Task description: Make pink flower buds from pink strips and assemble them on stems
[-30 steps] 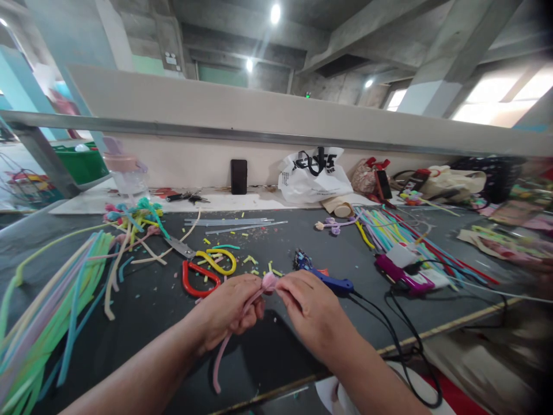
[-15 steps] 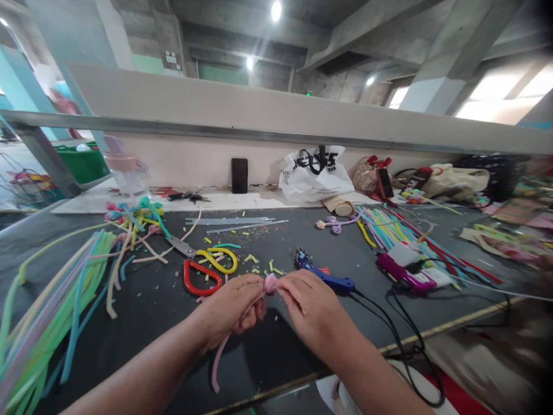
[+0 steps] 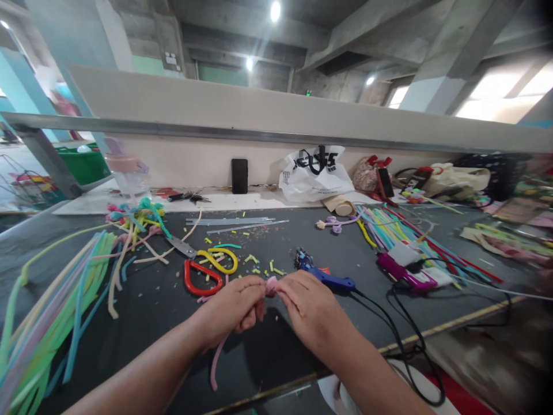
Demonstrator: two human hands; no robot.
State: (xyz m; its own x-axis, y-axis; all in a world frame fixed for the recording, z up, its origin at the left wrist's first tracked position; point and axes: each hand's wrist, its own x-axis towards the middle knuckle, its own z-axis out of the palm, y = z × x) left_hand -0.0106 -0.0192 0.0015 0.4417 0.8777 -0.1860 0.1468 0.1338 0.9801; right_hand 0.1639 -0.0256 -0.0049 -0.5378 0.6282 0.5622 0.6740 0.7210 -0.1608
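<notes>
Between my two hands, above the near middle of the dark table, is a pink fuzzy stem [image 3: 271, 285] with a small curled head at its top. My left hand [image 3: 237, 302] is closed around it, and the stem's tail hangs down below that hand. The fingertips of my right hand [image 3: 305, 297] pinch the curled head from the right. Just beyond my left hand lie scissors [image 3: 203, 278] with one red and one yellow handle loop. A blue glue gun [image 3: 326, 278] rests past my right hand, its cable running toward the table's front edge.
Loose fuzzy stems [image 3: 64, 305] spread over the left side, with finished-looking fuzzy flowers [image 3: 133, 214] behind them. Short yellow offcuts [image 3: 250, 259] dot the middle. More stems [image 3: 389, 230] and a purple device [image 3: 406, 275] lie right. A phone [image 3: 239, 176] and white bag [image 3: 315, 176] stand behind.
My hands stay almost in place. The pink curled head has turned slightly between my fingers and sits a touch lower.
</notes>
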